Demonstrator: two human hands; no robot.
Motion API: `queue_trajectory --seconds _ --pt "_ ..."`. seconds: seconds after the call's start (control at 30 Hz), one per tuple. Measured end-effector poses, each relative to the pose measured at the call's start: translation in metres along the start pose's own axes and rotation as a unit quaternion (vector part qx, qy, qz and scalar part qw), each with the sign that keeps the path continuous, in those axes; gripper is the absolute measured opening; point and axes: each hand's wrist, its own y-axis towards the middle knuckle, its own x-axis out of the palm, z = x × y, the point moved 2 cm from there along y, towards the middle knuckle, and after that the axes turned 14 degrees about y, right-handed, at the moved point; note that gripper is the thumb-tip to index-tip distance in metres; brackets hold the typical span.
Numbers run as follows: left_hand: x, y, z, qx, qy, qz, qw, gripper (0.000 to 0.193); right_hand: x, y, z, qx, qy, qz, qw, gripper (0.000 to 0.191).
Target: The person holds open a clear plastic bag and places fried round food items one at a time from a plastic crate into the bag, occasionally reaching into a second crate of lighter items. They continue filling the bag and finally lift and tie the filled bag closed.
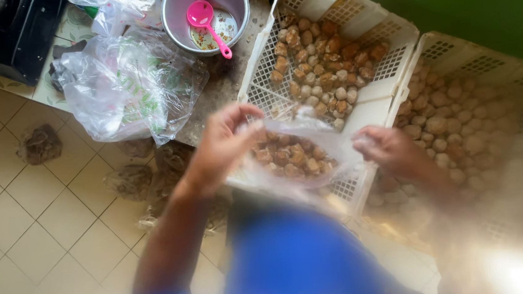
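A clear bag of brown lumps is held open by the left hand and right hand, over a white crate.

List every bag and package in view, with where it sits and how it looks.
Clear bag: held open between left hand and right hand, brown pieces inside.
Large printed bag: crumpled on the table, upper left, clear with green marks.
Filled bags: on the tiled floor, left, small, clear, brownish contents.
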Motion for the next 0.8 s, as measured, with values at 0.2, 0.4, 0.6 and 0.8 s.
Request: queue_trajectory --seconds 0.2,0.4,0.6,0.8 --pt "-0.014 0.023 0.04 -0.022 -0.235 0.026 0.971 0.034 -0.059 -0.052 -0.068 -0.35 0.513 -0.105 0.777 0.019" --pt "0.02 0.024 0.096 0.065 -0.26 -0.067 0.961 0.043 0.0 -0.125 -0.168 -0.488 0.198 -0.094 0.845 0.039" --pt "0.037 0.008 0.148 0.239 -0.131 -0.143 0.951 0.055 -0.041 -0.097 -0.201 -0.285 0.306 0.215 0.883 0.024" --pt "0.038 0.038 0.162 0.12 -0.065 -0.08 0.987 0.064 -0.063 -0.121 -0.202 -0.419 0.547 0.116 0.715 0.023"
